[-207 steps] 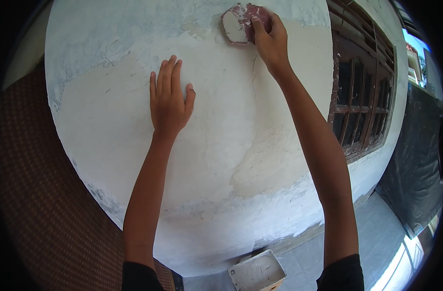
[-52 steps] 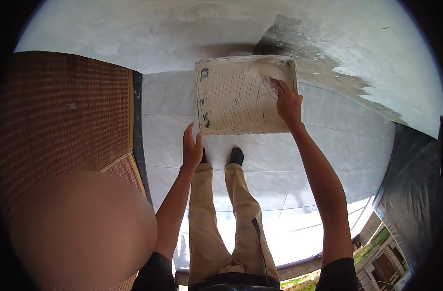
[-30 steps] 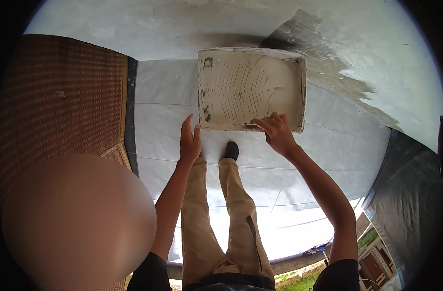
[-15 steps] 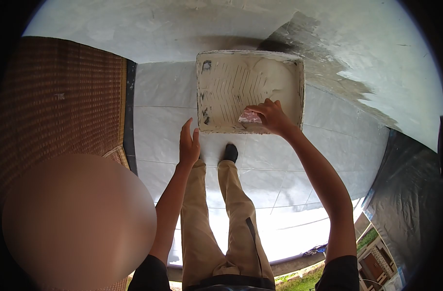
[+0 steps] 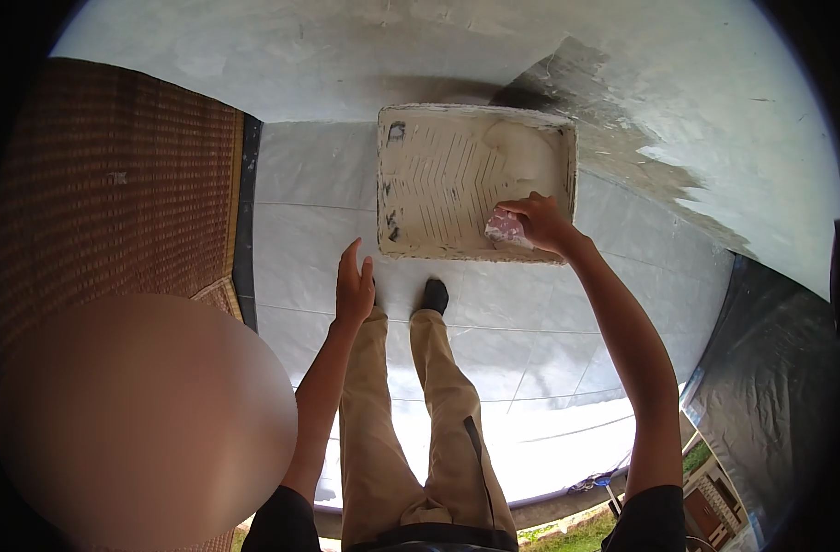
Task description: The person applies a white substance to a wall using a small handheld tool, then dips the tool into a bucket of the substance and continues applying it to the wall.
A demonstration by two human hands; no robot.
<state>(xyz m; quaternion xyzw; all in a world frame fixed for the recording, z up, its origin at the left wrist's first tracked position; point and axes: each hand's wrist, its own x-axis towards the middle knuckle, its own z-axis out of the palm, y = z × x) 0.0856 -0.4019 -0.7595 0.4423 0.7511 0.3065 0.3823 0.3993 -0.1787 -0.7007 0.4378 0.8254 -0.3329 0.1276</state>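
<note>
A paint tray (image 5: 434,170) coated in cream paint lies on the floor, with chevron ridges on its left and a pool of wet paint (image 5: 530,152) toward the right. My right hand (image 5: 546,224) is closed on a small pink piece smeared with white (image 5: 506,225), held over the lower right part of the tray. What kind of thing that piece is, I cannot tell. Just outside the tray's lower left corner, my left hand (image 5: 354,290) is in the air, thumb and fingers apart, holding nothing.
Grey sheeting (image 5: 310,239) with fold lines covers the floor. Behind the tray rises a pale wall (image 5: 328,55) with a darker bare patch (image 5: 567,83). A brown woven mat (image 5: 135,184) is at the left, black plastic (image 5: 760,368) at the right. A blurred round shape (image 5: 144,423) hides the lower left.
My right hand has moved rightward with the pink piece, which is turned more upright. My left hand is nearly where it was. The view has shifted slightly.
</note>
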